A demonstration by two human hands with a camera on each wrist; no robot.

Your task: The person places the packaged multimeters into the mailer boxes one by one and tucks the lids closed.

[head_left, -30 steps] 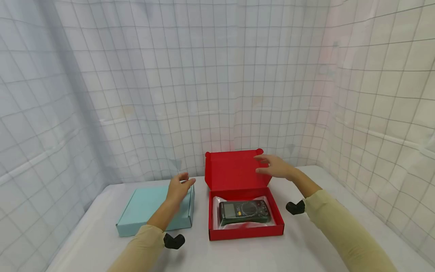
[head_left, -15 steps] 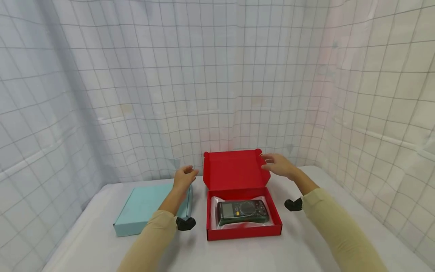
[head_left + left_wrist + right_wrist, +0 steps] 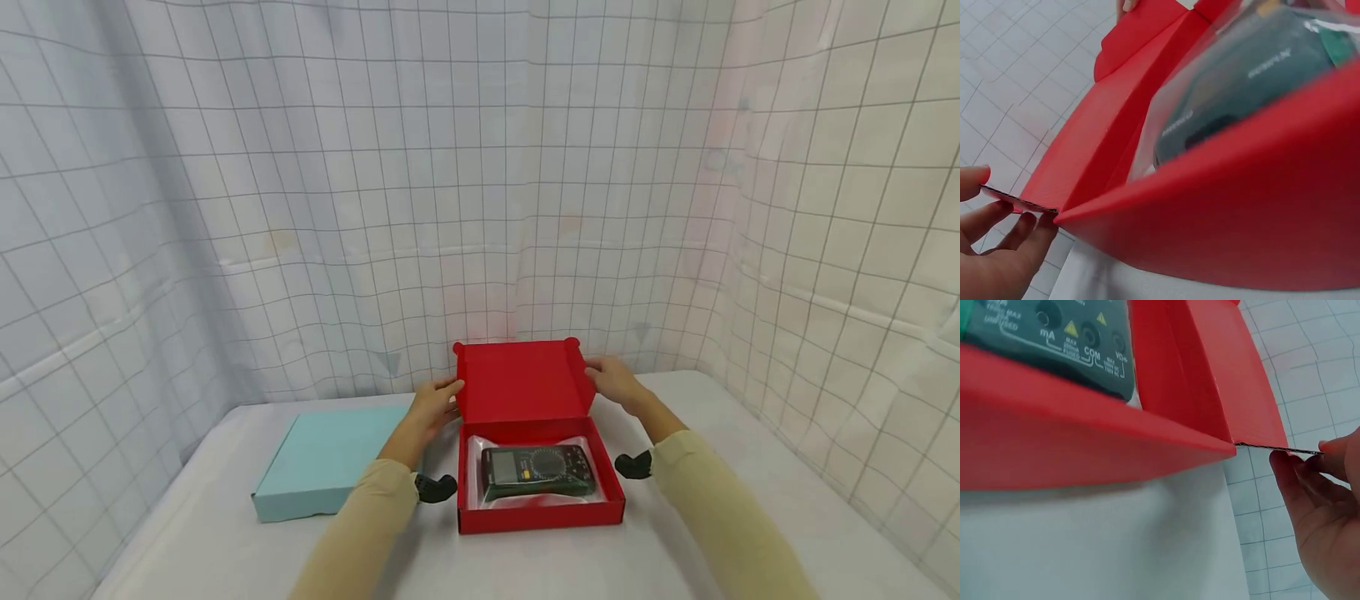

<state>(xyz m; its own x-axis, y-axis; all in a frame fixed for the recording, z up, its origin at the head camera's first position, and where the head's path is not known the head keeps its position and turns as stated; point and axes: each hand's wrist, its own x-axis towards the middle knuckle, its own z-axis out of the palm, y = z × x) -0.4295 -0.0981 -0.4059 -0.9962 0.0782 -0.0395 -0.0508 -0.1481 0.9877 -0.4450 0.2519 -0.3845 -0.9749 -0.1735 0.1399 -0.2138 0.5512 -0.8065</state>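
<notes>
A red cardboard box stands on the table with its lid raised at the back. In it lies a dark green multimeter in a clear plastic bag. My left hand pinches the lid's left side flap between thumb and fingers. On the other side my right hand pinches the right side flap, thumb on one face and fingers on the other. Both wrist views show the flaps edge-on, standing out from the box's corners.
A closed light blue box lies to the left, partly behind my left forearm. White cloth covers the table. A white gridded curtain hangs right behind the red lid and along both sides.
My left hand has moved right from over the blue box to the lid's left flap and taken hold. My right hand has lowered and gripped the right flap. The lid has dipped slightly.
</notes>
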